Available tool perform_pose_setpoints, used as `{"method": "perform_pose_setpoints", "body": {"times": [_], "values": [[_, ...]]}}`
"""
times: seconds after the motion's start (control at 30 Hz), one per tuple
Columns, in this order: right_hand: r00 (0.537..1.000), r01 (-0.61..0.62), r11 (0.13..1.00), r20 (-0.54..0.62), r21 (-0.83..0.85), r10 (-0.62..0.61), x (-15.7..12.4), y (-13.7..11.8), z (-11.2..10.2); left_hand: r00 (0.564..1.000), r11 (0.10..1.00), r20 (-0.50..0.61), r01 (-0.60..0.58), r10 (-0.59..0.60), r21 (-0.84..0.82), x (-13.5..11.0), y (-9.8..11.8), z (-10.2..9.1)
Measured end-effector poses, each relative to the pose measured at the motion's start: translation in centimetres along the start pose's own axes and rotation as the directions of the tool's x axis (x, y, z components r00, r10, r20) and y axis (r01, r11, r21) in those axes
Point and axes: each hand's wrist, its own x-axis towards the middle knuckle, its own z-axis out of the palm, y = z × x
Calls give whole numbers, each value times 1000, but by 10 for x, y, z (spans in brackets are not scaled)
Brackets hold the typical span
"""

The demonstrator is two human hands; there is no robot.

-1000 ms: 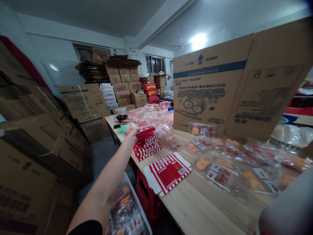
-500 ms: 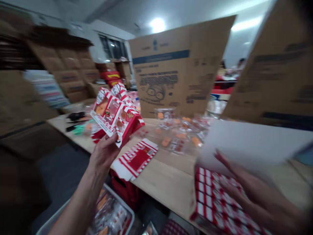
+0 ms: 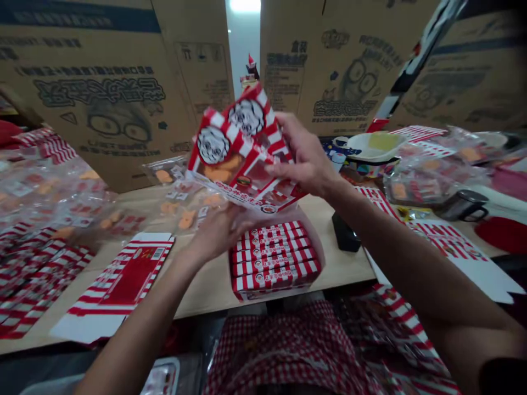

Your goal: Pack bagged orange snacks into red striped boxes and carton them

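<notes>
Over the middle of the table, my right hand (image 3: 302, 156) grips a red-and-white striped windowed toy box (image 3: 242, 159), thumb on its front. The box is tilted, with orange toy food behind its window and two printed faces on top; I cannot tell whether a second box lies behind it. My left hand (image 3: 218, 227) is just below its lower edge, fingers stretched out and partly blurred; whether they touch the box is unclear. Beneath both hands stands an open carton (image 3: 319, 244) holding a row of striped boxes (image 3: 275, 255) packed on edge.
Flattened striped boxes (image 3: 132, 274) lie at left, beside a striped pile (image 3: 37, 274) and bagged orange toy pieces (image 3: 187, 219). Large cardboard boxes (image 3: 197, 82) wall the back. At right are a black block (image 3: 346, 233), a metal mug (image 3: 463, 206) and striped card sheets (image 3: 457, 247).
The view has swung right. The striped toy box has come from the left side to above the carton and passed from my left hand to my right. My left hand is now beneath it.
</notes>
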Motion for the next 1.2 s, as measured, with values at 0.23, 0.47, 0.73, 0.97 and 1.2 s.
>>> {"method": "perform_pose_setpoints", "body": {"times": [0.23,0.47,0.73,0.97,1.2], "values": [[974,145,989,178,5,-143,-37,38,29,988,940,150,-5,-49,342,-24,0,46],[937,109,991,340,-80,-76,-53,57,12,994,893,68,43,-82,448,-34,-3,37],[721,52,957,674,-287,163,-59,57,44,950,913,-272,240,-151,329,-37,-3,38],[767,65,911,604,-408,216,-92,35,81,820,859,-289,410,-494,-306,-42,-36,25],[799,35,943,576,-330,172,-125,36,96,847,889,-306,350,-435,-294,-66,-33,8]]}}
